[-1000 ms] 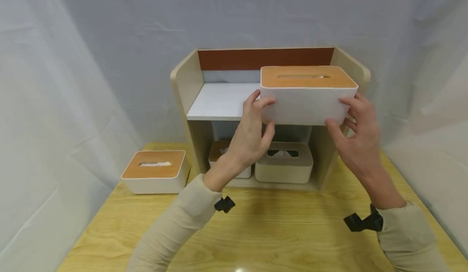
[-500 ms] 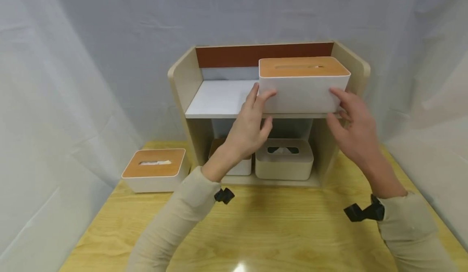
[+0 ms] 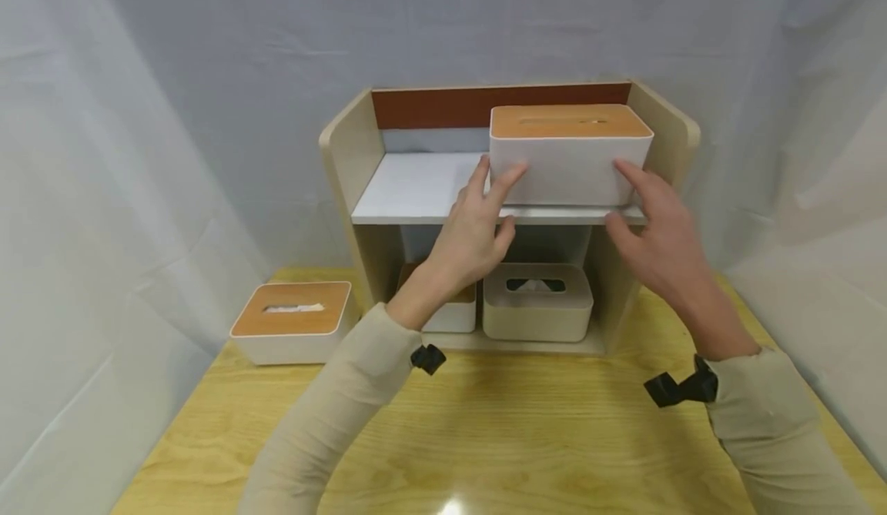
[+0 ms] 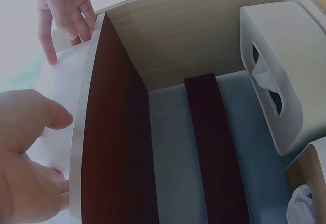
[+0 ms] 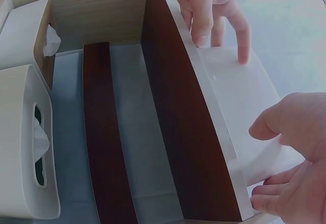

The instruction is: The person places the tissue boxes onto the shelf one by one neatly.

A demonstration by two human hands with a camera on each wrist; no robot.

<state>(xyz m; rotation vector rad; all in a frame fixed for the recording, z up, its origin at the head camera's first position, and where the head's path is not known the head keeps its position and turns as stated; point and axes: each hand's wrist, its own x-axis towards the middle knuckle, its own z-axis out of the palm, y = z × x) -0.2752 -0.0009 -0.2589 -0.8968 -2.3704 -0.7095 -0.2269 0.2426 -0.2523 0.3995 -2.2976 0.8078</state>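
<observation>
Okay so in the head view, a white tissue box [image 3: 570, 170] with an orange-wood lid sits upper right of centre on the upper shelf [image 3: 416, 184], one hand at each end. The left hand [image 3: 463, 239] has its fingers spread, index on the front face, thumb down by the shelf edge; the right hand [image 3: 658, 236] is also spread, index near the front right corner. Neither is really pinching it. Lower centre, a cream box [image 3: 537, 316] and a smaller white box [image 3: 452, 316] sit in the bottom bay, plus a wood-lidded box [image 3: 289, 324] at lower left on the table [image 3: 443, 430]. Left wrist view: left hand at lower left, thumb pointing at the shelf edge, right hand poking in up top; the box is a washed-out blur. Right wrist view: right hand lower right with its thumb held away from the other fingers, box pale between both hands. My worry: a lopsided push could twist the box, or its right end could bump the side panel [image 3: 668, 134] and catch fingers there. Compared with a second ago, the box has gone farther back: it used to cover the shelf's front edge on the right, now a white strip shows in front of it.
</observation>
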